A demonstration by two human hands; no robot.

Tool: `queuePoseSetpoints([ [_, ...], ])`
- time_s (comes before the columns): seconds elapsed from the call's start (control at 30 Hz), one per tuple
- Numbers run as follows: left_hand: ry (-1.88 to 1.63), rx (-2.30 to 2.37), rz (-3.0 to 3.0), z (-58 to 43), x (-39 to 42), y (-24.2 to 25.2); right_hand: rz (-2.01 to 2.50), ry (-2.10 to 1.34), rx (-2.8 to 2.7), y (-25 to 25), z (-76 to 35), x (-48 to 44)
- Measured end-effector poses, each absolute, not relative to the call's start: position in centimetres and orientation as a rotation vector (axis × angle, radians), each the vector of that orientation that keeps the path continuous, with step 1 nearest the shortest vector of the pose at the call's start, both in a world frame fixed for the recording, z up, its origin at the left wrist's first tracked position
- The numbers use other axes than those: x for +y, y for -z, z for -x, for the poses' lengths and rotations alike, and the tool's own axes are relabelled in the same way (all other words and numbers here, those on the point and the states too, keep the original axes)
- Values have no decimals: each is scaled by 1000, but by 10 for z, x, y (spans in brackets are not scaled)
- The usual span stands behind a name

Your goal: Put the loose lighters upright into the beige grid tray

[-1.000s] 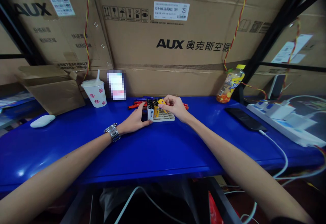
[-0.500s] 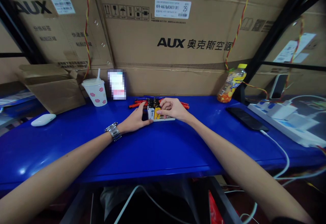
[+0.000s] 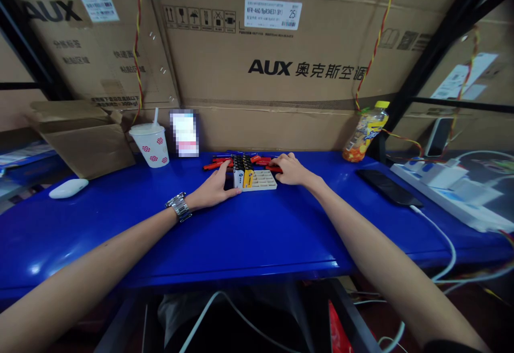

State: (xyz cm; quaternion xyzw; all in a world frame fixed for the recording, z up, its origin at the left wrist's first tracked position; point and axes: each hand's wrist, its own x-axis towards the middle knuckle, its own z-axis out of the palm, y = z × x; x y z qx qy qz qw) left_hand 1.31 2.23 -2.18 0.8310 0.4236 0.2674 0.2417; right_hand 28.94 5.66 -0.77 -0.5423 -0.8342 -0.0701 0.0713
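Observation:
A beige grid tray (image 3: 265, 180) lies at the far middle of the blue table (image 3: 249, 235). Several lighters (image 3: 242, 174), black-topped with white and yellow bodies, stand upright in its left cells. My left hand (image 3: 211, 189), a metal watch (image 3: 179, 207) on its wrist, grips the tray's left end, thumb up against the standing lighters. My right hand (image 3: 292, 170) rests just right of the tray, its fingertips closed on one of the loose red lighters (image 3: 271, 167) lying behind the tray. More red lighters (image 3: 214, 165) lie behind the tray on the left.
A paper cup with a straw (image 3: 150, 145), an open cardboard box (image 3: 82, 139) and a white mouse (image 3: 67, 188) are at the left. A drink bottle (image 3: 364, 132), a black phone (image 3: 387, 187) and a white power strip (image 3: 437, 181) with cables are at the right. Large cartons wall the back.
My right hand held a yellow lighter above the tray, lowered it into the tray, then moved right onto the loose red lighters. My left hand stayed on the tray.

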Motion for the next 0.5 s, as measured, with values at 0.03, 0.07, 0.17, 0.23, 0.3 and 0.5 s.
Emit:
queuePoseSetpoints([
  [0.03, -734, 1155, -2274, -13, 23, 22, 1647, 217, -2505, 7, -288, 55],
  [0.07, -743, 1147, -2280, -13, 23, 23, 1677, 240, -2493, 6, -286, 54],
  [0.17, -771, 1121, -2297, -12, 24, 25, 1745, 333, -2457, 2, -283, 50],
  [0.23, -765, 1127, -2300, -12, 24, 25, 1728, 360, -2445, 1, -283, 49],
  [0.3, -745, 1146, -2297, -12, 23, 24, 1678, 262, -2383, 3, -284, 51],
  [0.5, -721, 1131, -2307, -11, 23, 23, 1122, -529, -1778, 6, -275, 57],
])
